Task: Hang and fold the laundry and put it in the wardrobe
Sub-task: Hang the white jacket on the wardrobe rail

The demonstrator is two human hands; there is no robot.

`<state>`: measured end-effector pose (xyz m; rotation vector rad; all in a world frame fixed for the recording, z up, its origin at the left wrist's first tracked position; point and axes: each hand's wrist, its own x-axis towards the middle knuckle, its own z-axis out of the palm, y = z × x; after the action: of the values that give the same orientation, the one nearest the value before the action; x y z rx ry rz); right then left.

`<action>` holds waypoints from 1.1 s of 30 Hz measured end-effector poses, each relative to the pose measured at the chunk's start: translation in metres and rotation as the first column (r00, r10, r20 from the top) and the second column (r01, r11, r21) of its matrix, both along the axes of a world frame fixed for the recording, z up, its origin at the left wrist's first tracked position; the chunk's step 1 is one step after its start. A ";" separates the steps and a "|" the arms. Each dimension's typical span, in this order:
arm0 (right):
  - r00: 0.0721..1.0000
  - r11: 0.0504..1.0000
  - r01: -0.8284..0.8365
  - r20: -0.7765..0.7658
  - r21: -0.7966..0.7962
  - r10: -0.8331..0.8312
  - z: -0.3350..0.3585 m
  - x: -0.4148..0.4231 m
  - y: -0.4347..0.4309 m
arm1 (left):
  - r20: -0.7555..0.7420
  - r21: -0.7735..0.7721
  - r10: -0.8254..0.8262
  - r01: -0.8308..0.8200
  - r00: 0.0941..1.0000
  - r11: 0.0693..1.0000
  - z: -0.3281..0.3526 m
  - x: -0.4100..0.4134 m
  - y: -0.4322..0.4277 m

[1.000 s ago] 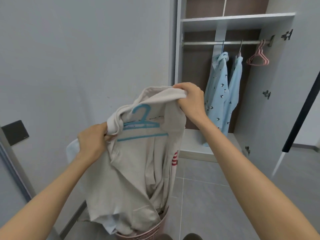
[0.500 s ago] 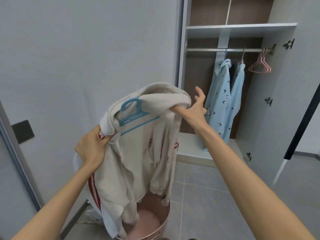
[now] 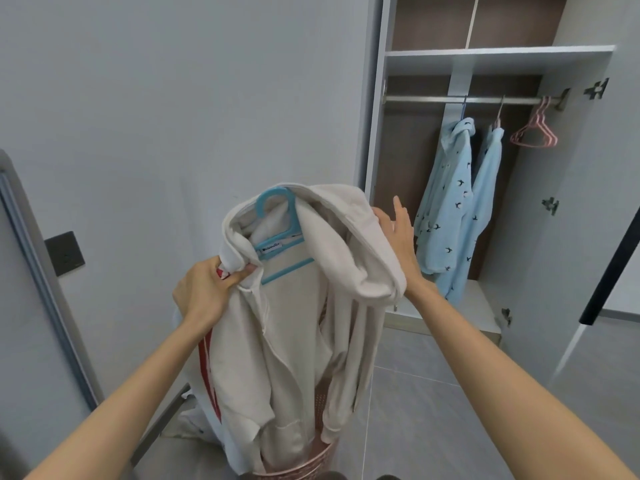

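Cloth at the shoulder of a cream hoodie (image 3: 294,341) is bunched in the left hand (image 3: 204,292), whose fingers curl tight round it, out in front of the open wardrobe (image 3: 485,60) and to its left. A red and white stripe runs down the sleeve below that grip. A blue hanger (image 3: 277,220) sits inside the neck, its hook poking up into the hood, which flops over to the right. The hem trails into a pink basket (image 3: 304,465) on the floor. The right hand (image 3: 398,237) lies flat against the hood's outer edge, fingers straight and spread, clasping nothing. Inside the wardrobe two pale blue shirts (image 3: 450,202) hang from the rail, with pink hangers (image 3: 535,133) at its right end.
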<state>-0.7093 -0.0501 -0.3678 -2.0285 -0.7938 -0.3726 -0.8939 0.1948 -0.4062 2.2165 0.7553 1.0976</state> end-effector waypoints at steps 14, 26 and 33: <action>0.892 0.961 0.189 -0.374 -0.200 -0.253 0.037 0.020 -0.022 | -0.356 -0.147 -0.416 0.390 0.836 0.909 -0.024 -0.016 0.053; 0.355 0.834 -0.483 -0.930 -0.268 -0.093 -0.066 -0.006 -0.066 | -0.294 -0.309 -0.312 0.219 0.903 0.925 -0.040 -0.011 0.054; 0.642 0.949 -0.243 -0.767 -0.202 0.001 -0.020 0.011 -0.055 | -0.308 -0.276 -0.315 0.232 0.898 0.933 -0.040 0.006 0.032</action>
<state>-0.6980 -0.1053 -0.3882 -2.0971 -0.4432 0.7117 -0.8884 0.2267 -0.4462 2.2495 0.6444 0.4568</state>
